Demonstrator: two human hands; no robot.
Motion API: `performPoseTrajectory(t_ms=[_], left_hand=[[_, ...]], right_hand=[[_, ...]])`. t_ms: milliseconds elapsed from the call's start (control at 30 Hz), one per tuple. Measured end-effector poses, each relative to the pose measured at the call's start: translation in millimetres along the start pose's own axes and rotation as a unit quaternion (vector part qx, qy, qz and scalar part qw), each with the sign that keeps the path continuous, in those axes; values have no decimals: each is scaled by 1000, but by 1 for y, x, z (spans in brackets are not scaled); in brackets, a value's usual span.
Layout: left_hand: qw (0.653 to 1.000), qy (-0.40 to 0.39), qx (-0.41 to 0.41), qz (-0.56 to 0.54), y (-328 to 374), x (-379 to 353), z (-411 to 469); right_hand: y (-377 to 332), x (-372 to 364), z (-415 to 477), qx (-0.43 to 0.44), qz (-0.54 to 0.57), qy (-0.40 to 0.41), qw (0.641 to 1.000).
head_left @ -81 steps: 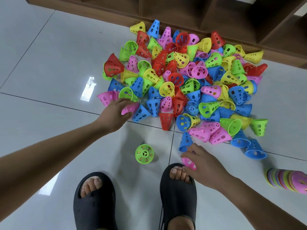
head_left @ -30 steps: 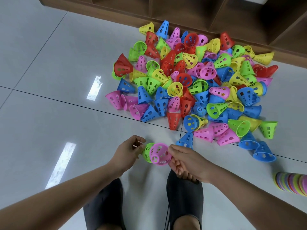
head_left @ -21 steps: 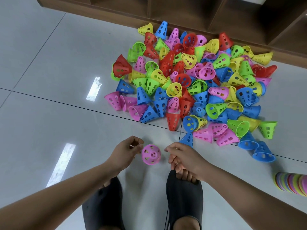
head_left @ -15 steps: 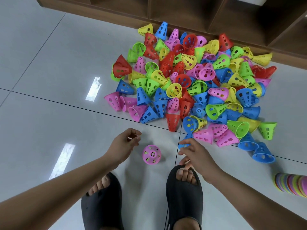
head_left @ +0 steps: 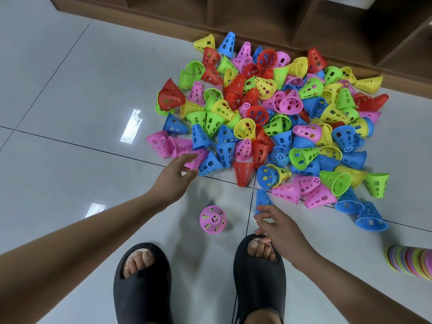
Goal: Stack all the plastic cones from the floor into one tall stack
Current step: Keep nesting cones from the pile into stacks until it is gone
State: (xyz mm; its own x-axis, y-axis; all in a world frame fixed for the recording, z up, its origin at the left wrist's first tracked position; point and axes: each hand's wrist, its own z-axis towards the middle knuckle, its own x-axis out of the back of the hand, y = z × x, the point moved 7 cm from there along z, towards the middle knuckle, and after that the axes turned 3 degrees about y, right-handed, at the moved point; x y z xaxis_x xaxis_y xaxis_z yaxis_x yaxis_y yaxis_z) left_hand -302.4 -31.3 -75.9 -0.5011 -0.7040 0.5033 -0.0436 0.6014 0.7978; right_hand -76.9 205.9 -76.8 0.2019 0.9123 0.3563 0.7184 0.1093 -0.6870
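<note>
A big heap of perforated plastic cones [head_left: 275, 122] in red, blue, green, yellow and pink lies on the tiled floor. A short stack with a pink cone [head_left: 212, 219] on top stands upright on the floor between my hands. My left hand [head_left: 177, 174] reaches forward with loose fingers at a pink cone [head_left: 198, 157] on the heap's near-left edge, holding nothing. My right hand [head_left: 273, 223] has its fingertips at the base of a lone blue cone [head_left: 263, 198] standing by the tile joint; whether it grips the cone is unclear.
My two feet in black slippers [head_left: 259, 277] stand just behind the pink stack. A lying stack of multicoloured cones [head_left: 411, 260] pokes in at the right edge. A wooden shelf unit [head_left: 257, 19] borders the heap at the back. Grey tiles [head_left: 70, 90] extend to the left.
Both hands let go of the pink-topped stack, which now stands on the floor. My left hand moved forward to the pink cones; my right hand moved to the lone blue cone.
</note>
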Motion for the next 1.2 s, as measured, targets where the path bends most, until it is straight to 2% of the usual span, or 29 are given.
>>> performPoseTrajectory(t_ms=[100,300,467,567,733,833,933,1033,1100,1200], left_hand=[[1000,-9,16,-5,0,-1,1],[998,30,28,-44,-3,11,-7],[982,115,53,-143,-7,34,-29],[964,136,78,-214,-8,41,-44],[934,56,99,-340,4,25,-65],[925,6,105,-366,11,5,-76],[932,-28,103,-345,10,-15,-82],[942,-39,108,-316,6,-28,-86],[949,-39,110,-294,2,-33,-87],[965,-43,105,-235,-5,-39,-91]], right_hand=[[-10,-1,-5,24,-25,2,999],[-28,4,-11,64,-30,17,997],[-45,10,-12,110,-22,22,993],[-53,12,-12,129,-16,34,991],[-65,14,-13,141,31,43,989],[-69,16,-9,128,69,48,988],[-66,15,-3,77,167,36,982],[-71,4,-6,24,289,-15,957],[-77,-5,-11,16,306,-65,950],[-81,-21,-17,42,254,-122,959]])
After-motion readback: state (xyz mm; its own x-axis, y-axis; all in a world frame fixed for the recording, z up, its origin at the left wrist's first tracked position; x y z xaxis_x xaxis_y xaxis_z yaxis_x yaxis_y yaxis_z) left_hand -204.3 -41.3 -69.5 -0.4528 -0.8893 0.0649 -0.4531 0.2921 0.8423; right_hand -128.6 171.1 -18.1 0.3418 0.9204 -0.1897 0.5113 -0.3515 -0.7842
